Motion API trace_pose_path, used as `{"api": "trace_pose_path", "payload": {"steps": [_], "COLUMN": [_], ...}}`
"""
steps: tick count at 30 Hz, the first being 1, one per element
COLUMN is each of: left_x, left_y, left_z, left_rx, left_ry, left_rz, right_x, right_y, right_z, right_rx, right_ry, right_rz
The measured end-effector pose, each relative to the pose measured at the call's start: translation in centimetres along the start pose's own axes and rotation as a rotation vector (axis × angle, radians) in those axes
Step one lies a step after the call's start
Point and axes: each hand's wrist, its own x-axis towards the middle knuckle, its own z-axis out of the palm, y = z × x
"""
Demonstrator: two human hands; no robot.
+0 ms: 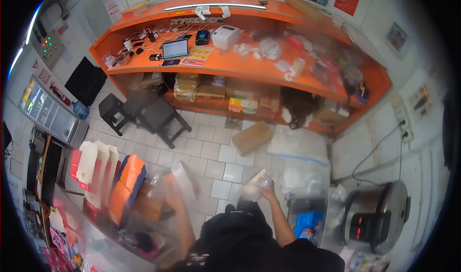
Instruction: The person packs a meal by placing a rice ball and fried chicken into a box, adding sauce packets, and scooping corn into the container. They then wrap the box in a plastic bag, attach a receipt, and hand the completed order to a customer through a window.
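My right hand (268,190) is closed on a pale item with clear plastic (253,184), held in front of my body over the tiled floor. To the left, my left hand (175,200) is blurred beside a white and orange item (181,180) and some clear plastic; its fingers cannot be made out. Near that hand stand a blue and orange box stack (128,183) and a row of red and white folded cartons (93,168).
An orange counter (230,63) across the back bears a laptop (175,49) and a white printer (225,37). Black stools (165,117) and a cardboard box (252,138) stand on the floor. A large steel cooker (377,216) is at the right.
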Motion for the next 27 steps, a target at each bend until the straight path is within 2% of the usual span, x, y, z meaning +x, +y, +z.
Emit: {"api": "trace_pose_path", "payload": {"steps": [1, 2, 3, 5, 6, 8, 9, 12, 14, 16, 17, 18, 19, 20, 22, 24, 25, 26, 27], "left_x": [0.7, 1.6, 2.6, 5.3, 5.9, 6.5, 7.5, 10.8, 12.4, 13.9, 16.0, 18.5, 20.0, 21.1, 23.7, 26.6, 28.0, 29.5, 30.8], "left_y": [2.6, 4.4, 4.8, 5.6, 7.7, 13.5, 14.8, 19.1, 22.8, 29.4, 27.4, 25.4, 26.3, 27.3, 29.4, 30.4, 30.2, 30.0, 32.8], "left_z": [2.9, 6.0, 8.8, 13.9, 15.9, 20.2, 22.6, 29.3, 32.6, 36.0, 39.4, 42.6, 44.8, 47.4, 52.4, 57.6, 60.3, 63.2, 64.8], "left_rx": [0.007, 0.017, 0.025, 0.144, 0.161, -0.098, -0.09, -0.059, 0.069, 0.011, 0.136, 0.262, 0.362, 0.46, 0.332, 0.198, 0.226, 0.25, 0.358], "left_ry": [-0.015, -0.031, -0.026, -0.172, -0.164, -0.243, -0.23, -0.313, -0.407, -0.51, -0.541, -0.575, -0.538, -0.504, -0.561, -0.623, -0.572, -0.526, -0.734], "left_rz": [0.179, 0.356, 0.342, 0.125, 0.114, 0.084, 0.094, 0.125, 0.128, 0.182, 0.244, 0.316, 0.385, 0.456, 0.496, 0.54, 0.644, 0.75, 0.601], "right_x": [2.0, 4.7, 7.3, 12.3, 14.4, 19.6, 22.1, 30.9, 36.6, 42.6, 44.9, 47.5, 51.9, 54.5, 60.9, 66.6, 69.2, 71.4, 73.1], "right_y": [-1.5, -2.6, -3.5, -7.7, -8.0, -8.6, -10.3, -11.6, -12.8, -16.2, -19.1, -22.2, -17.5, -18.2, -21.3, -24.3, -25.4, -26.5, -27.3], "right_z": [-0.1, -0.9, -2.0, -4.5, -4.2, -4.4, -5.8, -6.3, -6.4, -7.9, -9.7, -11.8, -8.0, -7.9, -8.3, -8.1, -7.5, -6.5, -5.3], "right_rx": [0.196, 0.189, 0.307, 0.524, 0.525, 0.32, 0.265, 0.359, 0.356, 0.254, 0.212, 0.238, 0.374, 0.365, 0.435, 0.355, 0.281, 0.274, 0.222], "right_ry": [0.089, 0.081, 0.001, -0.087, -0.107, 0.06, -0.053, -0.138, -0.154, -0.121, -0.081, -0.188, -0.196, -0.2, -0.177, -0.181, -0.187, -0.17, -0.11], "right_rz": [0.057, 0.05, 0.135, 0.271, 0.281, 0.245, 0.238, 0.309, 0.227, 0.129, 0.08, 0.169, 0.253, 0.259, -0.069, -0.139, -0.206, -0.19, -0.225]}}
